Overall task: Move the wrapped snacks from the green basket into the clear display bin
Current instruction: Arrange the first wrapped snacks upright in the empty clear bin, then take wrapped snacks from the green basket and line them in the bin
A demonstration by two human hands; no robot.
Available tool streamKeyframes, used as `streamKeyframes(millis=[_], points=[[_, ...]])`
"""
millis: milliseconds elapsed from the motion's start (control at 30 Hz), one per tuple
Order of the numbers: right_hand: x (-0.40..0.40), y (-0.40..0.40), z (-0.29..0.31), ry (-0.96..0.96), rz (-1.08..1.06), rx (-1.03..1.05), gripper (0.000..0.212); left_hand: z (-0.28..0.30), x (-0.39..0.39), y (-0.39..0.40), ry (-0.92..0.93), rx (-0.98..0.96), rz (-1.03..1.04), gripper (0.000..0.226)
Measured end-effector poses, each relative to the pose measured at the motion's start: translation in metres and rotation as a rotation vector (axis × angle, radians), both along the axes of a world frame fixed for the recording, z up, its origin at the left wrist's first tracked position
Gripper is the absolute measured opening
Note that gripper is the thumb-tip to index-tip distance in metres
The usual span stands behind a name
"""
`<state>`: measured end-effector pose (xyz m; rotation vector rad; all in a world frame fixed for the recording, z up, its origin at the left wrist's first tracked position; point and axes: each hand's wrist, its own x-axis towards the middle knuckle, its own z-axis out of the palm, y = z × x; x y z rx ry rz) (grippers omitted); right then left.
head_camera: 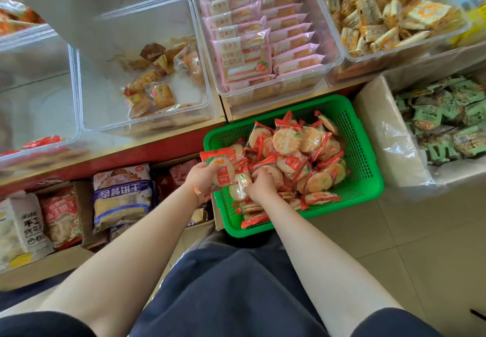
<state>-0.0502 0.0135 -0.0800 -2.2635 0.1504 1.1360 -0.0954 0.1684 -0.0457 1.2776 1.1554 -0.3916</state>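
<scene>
Both hands in the green basket [365, 168], gathering wrapped snacks [292, 149].

Left hand [201, 174] grips a stack of red-wrapped rice crackers [222, 169] at the basket's left edge. Right hand [261, 184] is curled into the pile, fingers closing on packets; exact grasp hidden. Clear display bin [39, 115] at upper left holds a few red packets; basket sits on the floor below the shelf [147, 149].

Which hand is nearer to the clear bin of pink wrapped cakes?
Left. The left hand holds a stack of wrapped snacks at the green basket's near-left rim, closer below the pink cake bin. The right hand reaches lower into the basket's pile.
</scene>
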Motion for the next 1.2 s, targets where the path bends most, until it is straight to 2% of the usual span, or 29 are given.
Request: streamKeyframes(millis=[100,200,333,400,467,533,633,667,700,800,867,1000,1100,1200], points=[[0.012,-0.012,0.01,0.062,-0.026,-0.045,0.024,0.003,0.002,0.0,0.008,-0.005,0.013,0.022],[0.028,-0.026,0.031,0.066,-0.067,-0.062,0.046,0.013,0.009,-0.004,-0.011,-0.008,0.01,0.015],[0.051,-0.034,0.079,-0.14,-0.16,0.015,0.022,0.028,0.025,-0.011,-0.046,-0.004,-0.009,0.025],[0.053,-0.026,0.105,-0.312,-0.138,0.102,0.023,0.039,0.034,-0.019,-0.081,-0.078,0.003,0.024],[0.048,-0.011,0.122,-0.407,-0.029,0.207,0.026,0.055,0.043,-0.026,-0.136,-0.234,0.025,0.016],[0.039,0.002,0.12,-0.413,0.079,0.288,0.028,0.066,0.047,-0.027,-0.185,-0.345,0.052,0.018],[0.031,0.008,0.113,-0.514,0.052,0.366,0.01,0.07,0.041,-0.017,-0.205,-0.422,0.096,0.021],[0.029,0.008,0.112,-0.537,0.025,0.364,0.011,0.071,0.035,-0.012,-0.207,-0.451,0.098,0.024],[0.026,0.009,0.109,-0.547,-0.002,0.359,0.021,0.071,0.029,-0.007,-0.206,-0.469,0.1,0.027],[0.013,0.023,0.11,-0.428,-0.073,0.348,0.061,0.072,0.005,0.017,-0.233,-0.501,0.068,0.04],[0.002,0.041,0.112,-0.297,-0.081,0.353,0.072,0.07,-0.012,0.039,-0.269,-0.492,0.009,0.048],[-0.023,0.097,0.116,-0.17,-0.14,0.407,0.067,0.07,-0.056,0.097,-0.326,-0.364,-0.013,0.036],[-0.051,0.157,0.115,-0.113,-0.213,0.461,0.056,0.069,-0.096,0.157,-0.379,-0.325,0.0,0.039],[-0.082,0.224,0.119,-0.044,-0.137,0.531,0.041,0.075,-0.138,0.225,-0.388,-0.266,0.043,0.034]])
